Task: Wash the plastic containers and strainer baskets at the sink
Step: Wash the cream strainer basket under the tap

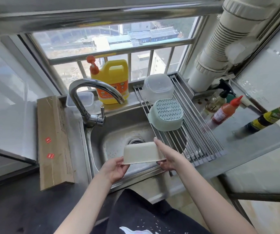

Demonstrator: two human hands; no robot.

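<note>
Both hands are on a cream bowl (141, 153) turned upside down and held over the steel sink (112, 132). Left hand (114, 169) pinches the rim at the near-left corner, right hand (167, 158) wraps the right end with the index finger stretched up along the side. Just past it, a roll-up drying rack (201, 149) covers the right part of the sink, with a pale green strainer basket (167, 114) sitting bottom-up on it and a clear container (157, 87) behind that, also flipped. Faucet (92, 97) curves over the basin, no water visible. Yellow dish soap jug (114, 81) stands on the windowsill ledge, a small clear box (81, 101) left of it, sauce bottles (227, 109) off on the right counter.
</note>
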